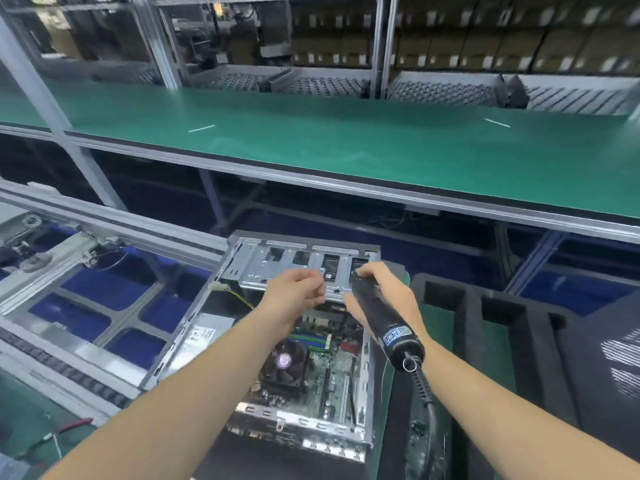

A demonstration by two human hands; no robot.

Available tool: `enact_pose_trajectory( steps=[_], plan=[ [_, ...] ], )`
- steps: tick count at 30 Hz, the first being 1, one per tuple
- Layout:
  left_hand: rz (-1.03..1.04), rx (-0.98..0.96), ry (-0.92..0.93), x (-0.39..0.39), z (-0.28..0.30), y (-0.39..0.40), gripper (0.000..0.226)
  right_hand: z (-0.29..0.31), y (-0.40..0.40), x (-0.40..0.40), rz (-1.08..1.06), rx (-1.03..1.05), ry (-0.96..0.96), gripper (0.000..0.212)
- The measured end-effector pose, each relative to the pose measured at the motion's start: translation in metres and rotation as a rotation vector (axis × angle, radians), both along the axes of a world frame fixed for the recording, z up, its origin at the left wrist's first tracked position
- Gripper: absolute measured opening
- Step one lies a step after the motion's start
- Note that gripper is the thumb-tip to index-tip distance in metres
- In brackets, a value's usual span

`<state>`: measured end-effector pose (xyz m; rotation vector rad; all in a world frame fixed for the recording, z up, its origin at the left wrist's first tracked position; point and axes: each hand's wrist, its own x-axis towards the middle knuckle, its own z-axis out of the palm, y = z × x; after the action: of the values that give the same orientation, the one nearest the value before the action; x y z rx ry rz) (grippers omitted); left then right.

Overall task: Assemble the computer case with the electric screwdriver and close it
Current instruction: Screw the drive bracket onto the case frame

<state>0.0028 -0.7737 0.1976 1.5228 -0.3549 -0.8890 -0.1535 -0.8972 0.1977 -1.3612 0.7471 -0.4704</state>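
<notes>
An open computer case (194, 334) lies flat in front of me, its motherboard and black CPU fan (284, 367) exposed. A silver drive cage (277, 265) spans the case's far end. My right hand (388, 292) grips a black electric screwdriver (384, 320), its tip pointed down at the cage's right part and its cable trailing toward me. My left hand (294, 296) hovers beside it over the cage with fingers curled together; whether it pinches something small is not visible.
Black foam packing (491, 327) with cut-outs lies to the right of the case. A conveyor frame with rails (86, 258) runs on the left. A green-topped bench (346, 143) stretches across behind, with shelves of boxes beyond it.
</notes>
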Motion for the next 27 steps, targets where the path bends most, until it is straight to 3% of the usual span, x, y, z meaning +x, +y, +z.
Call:
enact_pose_trajectory(
  steps=[4, 5, 8, 11, 20, 27],
  plan=[
    [-0.117, -0.050, 0.070, 0.036, -0.016, -0.017, 0.016, -0.007, 0.016, 0.014, -0.184, -0.592, 0.036, 0.030],
    [-0.157, -0.059, 0.089, 0.044, -0.020, -0.021, 0.017, -0.004, 0.019, 0.018, -0.198, -0.624, 0.036, 0.030],
    [-0.232, -0.088, 0.156, 0.065, -0.027, -0.030, 0.020, 0.011, 0.025, 0.037, -0.156, -0.541, 0.055, 0.029],
    [-0.227, -0.134, 0.264, 0.077, -0.030, -0.035, 0.021, 0.009, 0.043, 0.047, -0.283, -0.550, -0.034, 0.022],
    [-0.234, -0.262, 0.568, 0.096, -0.040, -0.048, 0.020, 0.012, 0.053, 0.069, -0.269, -0.380, -0.076, 0.034],
    [-0.342, -0.278, 0.533, 0.094, -0.031, -0.052, 0.018, 0.019, 0.045, 0.063, -0.234, -0.367, -0.047, 0.035]
  ],
)
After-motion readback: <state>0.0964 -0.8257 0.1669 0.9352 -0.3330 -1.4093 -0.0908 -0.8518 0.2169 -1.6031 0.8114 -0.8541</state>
